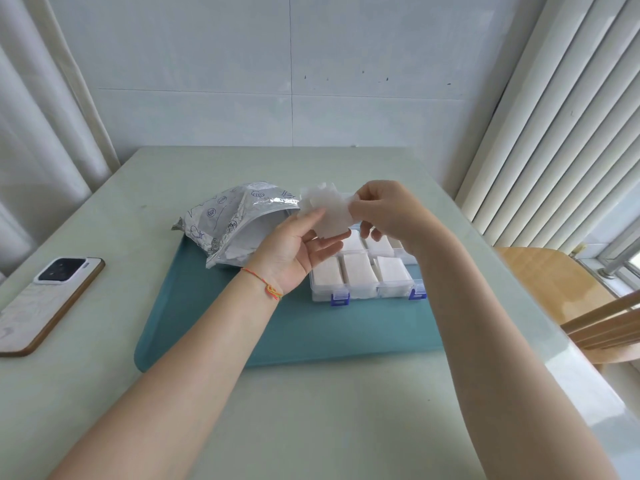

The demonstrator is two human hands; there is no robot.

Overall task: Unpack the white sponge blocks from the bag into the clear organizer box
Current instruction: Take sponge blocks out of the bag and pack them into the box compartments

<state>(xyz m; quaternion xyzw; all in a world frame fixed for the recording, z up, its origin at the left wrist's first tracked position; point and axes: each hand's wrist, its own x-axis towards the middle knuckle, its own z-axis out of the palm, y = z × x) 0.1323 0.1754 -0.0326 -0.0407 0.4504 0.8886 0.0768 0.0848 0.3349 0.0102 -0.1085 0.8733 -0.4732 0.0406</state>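
Observation:
Both hands hold a loose bunch of white sponge blocks (327,211) in the air above the clear organizer box (363,291). My left hand (298,247) lies palm up under the bunch, thumb against it. My right hand (384,213) pinches the bunch's right side with curled fingers. The box has blue latches and its visible compartments hold white sponge blocks (358,271). A silver printed bag (232,220) lies open on its side to the left of the box, mouth towards the hands.
Bag and box rest on a teal mat (214,327) on a pale green table (311,410). A phone (45,303) lies face down at the left. A wooden chair (561,289) stands at the right edge, blinds behind it.

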